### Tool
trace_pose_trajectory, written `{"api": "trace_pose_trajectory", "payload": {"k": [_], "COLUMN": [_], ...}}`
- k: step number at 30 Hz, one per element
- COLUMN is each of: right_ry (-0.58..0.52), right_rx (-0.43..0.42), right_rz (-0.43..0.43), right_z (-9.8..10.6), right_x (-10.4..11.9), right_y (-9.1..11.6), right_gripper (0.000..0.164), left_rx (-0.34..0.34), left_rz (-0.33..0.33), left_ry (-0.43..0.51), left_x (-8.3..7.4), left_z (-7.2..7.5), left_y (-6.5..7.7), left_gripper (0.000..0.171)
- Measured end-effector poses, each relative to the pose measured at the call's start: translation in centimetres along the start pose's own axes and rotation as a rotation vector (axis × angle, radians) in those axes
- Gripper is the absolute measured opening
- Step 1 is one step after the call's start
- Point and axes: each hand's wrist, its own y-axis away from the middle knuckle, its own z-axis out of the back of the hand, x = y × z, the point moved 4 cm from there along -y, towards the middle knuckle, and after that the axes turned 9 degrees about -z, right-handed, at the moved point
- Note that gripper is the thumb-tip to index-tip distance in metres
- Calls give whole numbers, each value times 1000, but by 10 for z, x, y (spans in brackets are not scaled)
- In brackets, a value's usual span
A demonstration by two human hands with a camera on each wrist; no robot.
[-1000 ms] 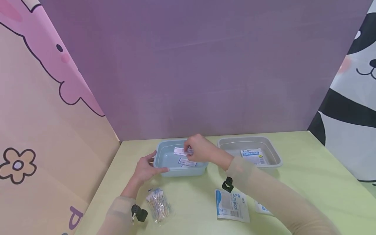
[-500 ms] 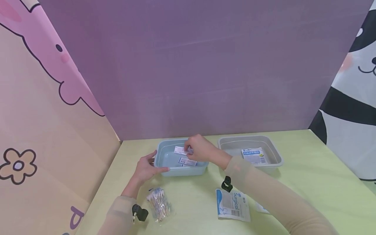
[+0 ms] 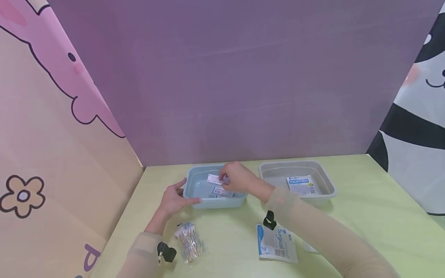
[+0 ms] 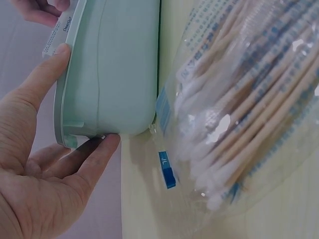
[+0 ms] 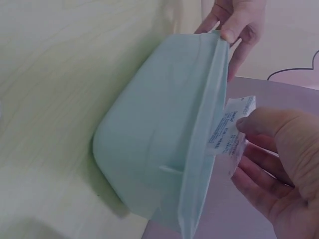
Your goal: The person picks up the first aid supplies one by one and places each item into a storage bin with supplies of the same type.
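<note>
Clearly, left hand grips blue tub at rim

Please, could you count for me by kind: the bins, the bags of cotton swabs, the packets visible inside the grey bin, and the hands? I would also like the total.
Bins: 2 (blue bin, grey bin)
Bag of cotton swabs: 1
Packet in grey bin: 1
Hands: 2 (left hand, right hand)
Total: 6
</note>
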Motion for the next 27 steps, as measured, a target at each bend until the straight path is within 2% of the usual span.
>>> {"api": "trace_pose_trajectory", "payload": {"k": [7, 27], "right_ry": [-2, 6], "right_rx": [-48, -25], "right_rz": [-15, -46], "right_z": [-4, -18], "right_x": [-4, -16], "right_y": [-1, -8], "right_gripper": [11, 11], "left_rx": [-6, -16], "left_rz": [-10, -32], "left_ry": [-10, 3], "left_x": [0, 6], "left_z": [-1, -2], "left_y": [0, -5], "left_gripper": [106, 106]}}
